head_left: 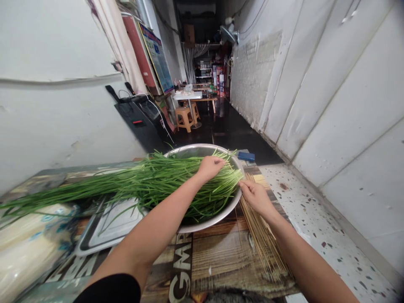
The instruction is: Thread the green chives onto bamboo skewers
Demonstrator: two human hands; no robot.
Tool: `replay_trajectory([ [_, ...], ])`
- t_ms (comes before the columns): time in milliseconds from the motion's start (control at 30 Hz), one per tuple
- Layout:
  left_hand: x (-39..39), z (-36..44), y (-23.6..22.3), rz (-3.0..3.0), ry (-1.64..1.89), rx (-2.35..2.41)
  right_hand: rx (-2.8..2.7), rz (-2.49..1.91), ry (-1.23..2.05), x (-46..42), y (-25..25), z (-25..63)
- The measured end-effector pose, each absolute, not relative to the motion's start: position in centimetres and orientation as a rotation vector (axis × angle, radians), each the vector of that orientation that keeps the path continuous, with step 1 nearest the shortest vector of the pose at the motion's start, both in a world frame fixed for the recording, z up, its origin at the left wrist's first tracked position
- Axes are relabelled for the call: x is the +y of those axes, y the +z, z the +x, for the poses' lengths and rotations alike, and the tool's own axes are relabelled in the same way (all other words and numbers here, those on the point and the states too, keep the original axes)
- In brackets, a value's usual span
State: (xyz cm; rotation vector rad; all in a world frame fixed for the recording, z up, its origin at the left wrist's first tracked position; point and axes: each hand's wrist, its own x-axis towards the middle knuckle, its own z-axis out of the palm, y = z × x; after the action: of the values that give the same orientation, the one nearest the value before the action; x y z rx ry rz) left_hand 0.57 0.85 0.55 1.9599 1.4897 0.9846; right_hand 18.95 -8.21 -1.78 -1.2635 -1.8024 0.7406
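Observation:
A large heap of long green garlic chives (170, 174) lies across a round metal basin (214, 222), pale stalk ends to the right and leaf tips trailing far left. My left hand (212, 166) reaches over the heap, thumb and fingers pinched on stalks near the pale ends. At the basin's right rim my right hand (254, 194) is closed too, its fingertips pinching at the tips of the pale stalks. What exactly lies between those fingertips is small and partly hidden. Beneath the right hand and forearm, many thin bamboo skewers (260, 240) are spread on the table.
A white tray (110, 227) and a plastic-wrapped pale bundle (38, 248) sit left on the wood-patterned table (217, 265). A blue box (246, 156) is behind the basin. Beyond stand a black machine (139, 118), a small table (187, 95) and orange stools (184, 118). A wall runs along the right.

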Motion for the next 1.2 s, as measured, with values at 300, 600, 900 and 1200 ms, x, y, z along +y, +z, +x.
replay_trajectory([
  [300,0.62,0.62,0.80,1.978,0.999,1.454,-1.814,-1.258,0.724,-8.14,-1.96,19.02],
  [600,0.76,0.54,0.51,1.970,1.013,1.422,-1.822,-1.257,0.718,-8.17,-1.85,19.05],
  [900,0.76,0.58,0.50,1.924,1.020,1.472,-1.823,-1.254,0.719,-8.15,-1.88,19.01],
  [1200,0.90,0.52,0.32,1.942,1.035,1.450,-1.822,-1.269,0.717,-8.20,-1.80,19.02],
])
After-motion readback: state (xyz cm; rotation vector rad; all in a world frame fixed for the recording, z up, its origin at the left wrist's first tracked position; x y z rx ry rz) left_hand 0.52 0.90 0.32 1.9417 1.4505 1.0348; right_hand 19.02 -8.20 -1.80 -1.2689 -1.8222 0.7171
